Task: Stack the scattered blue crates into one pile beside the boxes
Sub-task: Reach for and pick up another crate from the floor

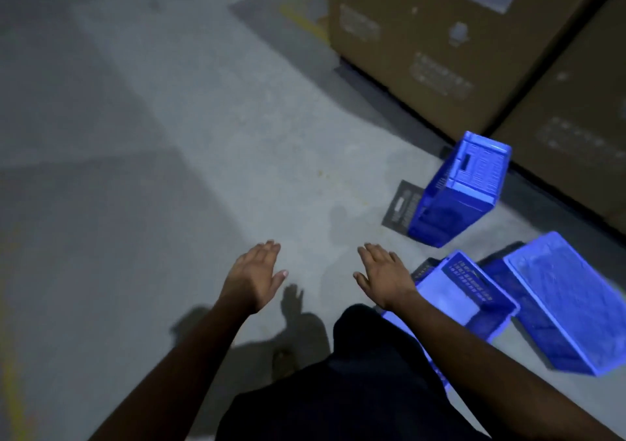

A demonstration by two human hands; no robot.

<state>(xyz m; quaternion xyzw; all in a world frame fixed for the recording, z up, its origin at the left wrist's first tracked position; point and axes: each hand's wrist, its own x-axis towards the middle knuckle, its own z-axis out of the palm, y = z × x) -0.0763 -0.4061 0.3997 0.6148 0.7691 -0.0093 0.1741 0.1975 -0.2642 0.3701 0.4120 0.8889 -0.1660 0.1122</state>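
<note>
The nearest blue crate [464,300] is partly hidden by the right forearm; box labels are blurred; both the left hand [253,275] and right hand [384,275] are held flat, fingers extended, nothing grasped; three crates lie scattered near the cardboard boxes [457,44].

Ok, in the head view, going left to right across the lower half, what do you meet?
Left hand → right hand → blue crate lying open side up → blue crate tipped over, bottom showing. The crate standing on end lies farther back, toward the cardboard boxes.
</note>
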